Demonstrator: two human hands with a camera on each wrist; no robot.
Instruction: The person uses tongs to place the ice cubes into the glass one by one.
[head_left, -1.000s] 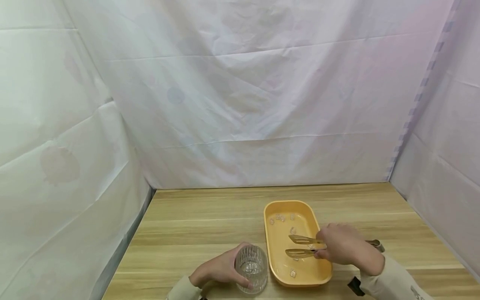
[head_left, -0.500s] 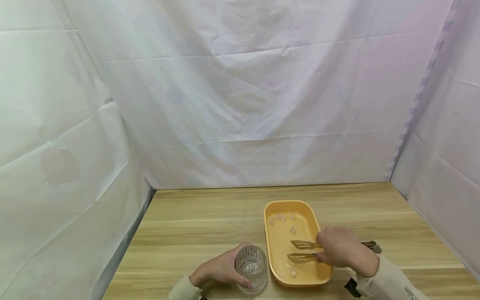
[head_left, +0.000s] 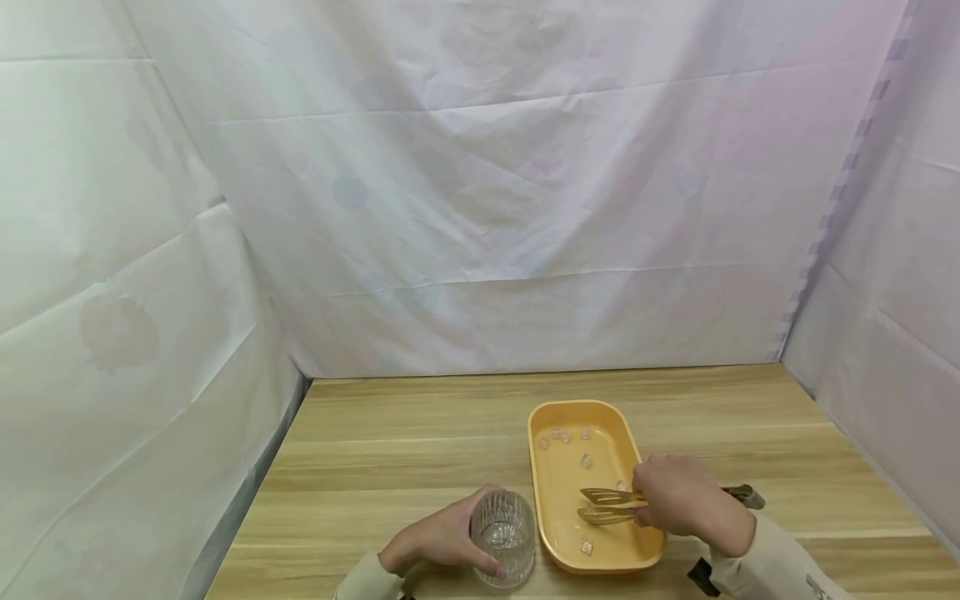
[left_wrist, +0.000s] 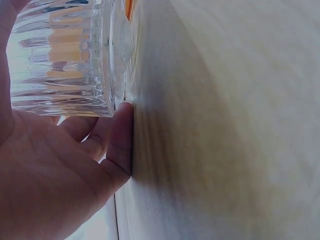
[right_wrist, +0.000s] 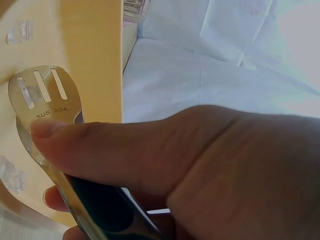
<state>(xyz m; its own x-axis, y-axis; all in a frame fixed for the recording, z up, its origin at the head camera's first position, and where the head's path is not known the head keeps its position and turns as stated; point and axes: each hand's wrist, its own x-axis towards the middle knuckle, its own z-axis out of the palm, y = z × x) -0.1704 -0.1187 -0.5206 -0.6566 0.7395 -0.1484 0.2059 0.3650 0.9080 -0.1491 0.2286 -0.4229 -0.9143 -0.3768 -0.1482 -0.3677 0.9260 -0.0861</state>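
My left hand grips a clear ribbed drinking glass that stands on the table, just left of a yellow tray. Its thumb and fingers curve round the glass near the base. With my right hand I hold gold metal tongs, the thumb pressing down on the upper arm. The slotted tips are low inside the tray, a small gap between them. Through a slot of the tongs, a clear piece shows in the right wrist view. Another clear cube lies nearer the front of the tray.
Several more clear cubes are scattered at the far end of the tray, and one cube lies by the right fingers. The wood-grain table meets white cloth walls at the back and sides.
The tongs have shifted slightly right, and their tips have drawn closer together over a clear cube. My left hand and the glass have stayed still.
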